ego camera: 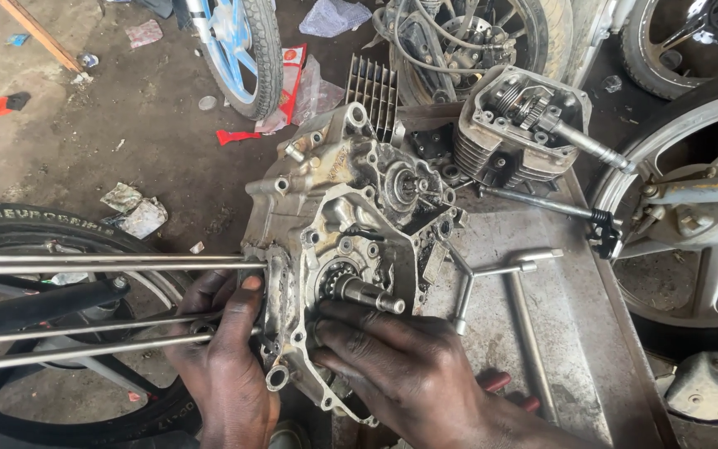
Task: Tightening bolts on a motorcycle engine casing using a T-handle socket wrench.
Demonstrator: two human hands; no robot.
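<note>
The engine crankcase [338, 241] sits at the left edge of a worn metal workbench [558, 333]. The left hand [226, 349] clasps the casing's left rim, fingers curled closed around it. The right hand [400, 357] lies on the open face, fingers spread flat just below the protruding shaft [367, 293], gripping nothing. Steady, even pressure from both hands would likely keep the casing from tipping off the edge. A T-handle wrench [496, 274] and a cylinder head [517, 125] share the bench. Around it, 3 or more wheels stand on a littered dirt floor [126, 125].
</note>
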